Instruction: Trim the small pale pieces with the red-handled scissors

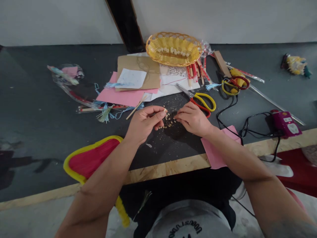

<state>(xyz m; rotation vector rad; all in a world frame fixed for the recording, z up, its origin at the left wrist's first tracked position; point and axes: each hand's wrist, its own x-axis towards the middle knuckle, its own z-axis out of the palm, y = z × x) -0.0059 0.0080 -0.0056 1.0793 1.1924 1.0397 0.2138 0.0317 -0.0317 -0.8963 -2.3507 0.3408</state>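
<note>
Between the thumb and forefinger of my left hand [146, 123] is a small pale wood piece [165, 110]. Below and beside it, a scatter of small wood bits [169, 123] lies on the dark grey table [158, 148], with fine crumbs around. My right hand [193, 118] is at the right side of these bits, its fingers drawn together and pointing down; whatever they pinch, if anything, is too small to make out. Just beyond that hand lie scissors [198, 97] with yellow and red handles. A thin wooden stick [136, 107] rests left of my left hand.
A woven basket [173, 60] holding small pale pieces stands at the back. Pink paper [119, 96], brown card [138, 69] and tassels [106, 114] lie left. At right are a corded yellow glue gun [236, 79] and a purple box [286, 123]. A red, yellow-edged piece [92, 157] sits near my left forearm.
</note>
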